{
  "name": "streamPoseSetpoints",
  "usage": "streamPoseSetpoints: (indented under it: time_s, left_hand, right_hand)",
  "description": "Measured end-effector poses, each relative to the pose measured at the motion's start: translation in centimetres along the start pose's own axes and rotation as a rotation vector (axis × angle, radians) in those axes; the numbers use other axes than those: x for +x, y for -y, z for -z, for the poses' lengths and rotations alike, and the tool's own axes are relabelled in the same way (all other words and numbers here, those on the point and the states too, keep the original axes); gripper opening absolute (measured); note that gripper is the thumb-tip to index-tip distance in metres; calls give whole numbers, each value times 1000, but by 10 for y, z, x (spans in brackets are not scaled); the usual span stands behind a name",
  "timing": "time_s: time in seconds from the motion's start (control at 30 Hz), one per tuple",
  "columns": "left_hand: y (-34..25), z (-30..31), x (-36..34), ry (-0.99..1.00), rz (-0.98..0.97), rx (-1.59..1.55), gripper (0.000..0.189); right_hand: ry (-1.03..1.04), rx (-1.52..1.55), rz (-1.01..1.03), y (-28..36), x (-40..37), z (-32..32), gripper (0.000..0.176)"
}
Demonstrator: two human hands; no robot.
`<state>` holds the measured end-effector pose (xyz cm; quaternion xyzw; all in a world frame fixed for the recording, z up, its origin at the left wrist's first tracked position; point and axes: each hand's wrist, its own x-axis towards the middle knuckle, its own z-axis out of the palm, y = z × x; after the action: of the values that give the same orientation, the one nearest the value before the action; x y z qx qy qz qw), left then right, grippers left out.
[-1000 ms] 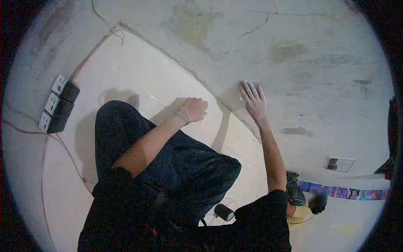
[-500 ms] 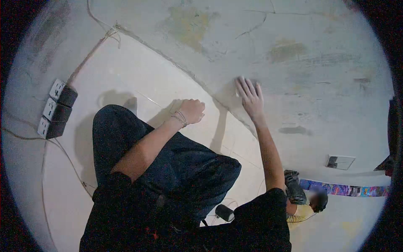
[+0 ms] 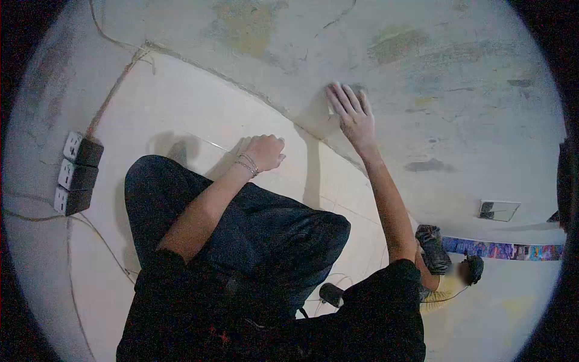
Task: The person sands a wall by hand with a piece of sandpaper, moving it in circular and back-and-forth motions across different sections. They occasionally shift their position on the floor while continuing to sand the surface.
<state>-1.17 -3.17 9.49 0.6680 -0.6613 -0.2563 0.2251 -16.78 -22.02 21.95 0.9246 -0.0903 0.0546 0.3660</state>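
Note:
My right hand (image 3: 351, 117) lies against the grey, patchy wall (image 3: 416, 133), its fingers stretched out and whitened with dust. Under them, the edge of a thin pale piece (image 3: 330, 109) shows beside the index finger; the rest is covered by the hand, and I cannot tell its kind. My left hand (image 3: 265, 152), with bracelets at the wrist, is closed in a fist low over the pale tiled floor (image 3: 199, 102). Nothing sticks out of that fist. My bent legs in dark trousers (image 3: 241, 223) are just below it.
White-and-black power boxes (image 3: 79, 175) line the left side, with cables (image 3: 105, 247) trailing from them. Another person (image 3: 446, 286) in a yellow top works at lower right. A dark cylinder (image 3: 330, 294) stands by my right knee. A white-framed plate (image 3: 499, 210) sits on the wall.
My right hand has slid a little up and left in view, still against the wall. The whole view has shifted slightly; my left hand stays a fist near the floor.

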Motion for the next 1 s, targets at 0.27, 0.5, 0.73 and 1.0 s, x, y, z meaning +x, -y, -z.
streamPoseSetpoints:
  time_s: [0.27, 0.5, 0.73, 1.0]
  left_hand:
    - [-1, 6, 3, 47, -22, 49, 37]
    - [-3, 2, 4, 66, -17, 64, 38]
    - [9, -5, 3, 66, -28, 83, 39]
    - [3, -3, 6, 84, -19, 107, 42]
  right_hand:
    - [180, 14, -133, 10, -81, -18, 67]
    - [19, 120, -34, 12, -11, -12, 65]
    - [-81, 50, 28, 13, 45, 4, 65]
    - [116, 93, -411, 32, -120, -18, 61]
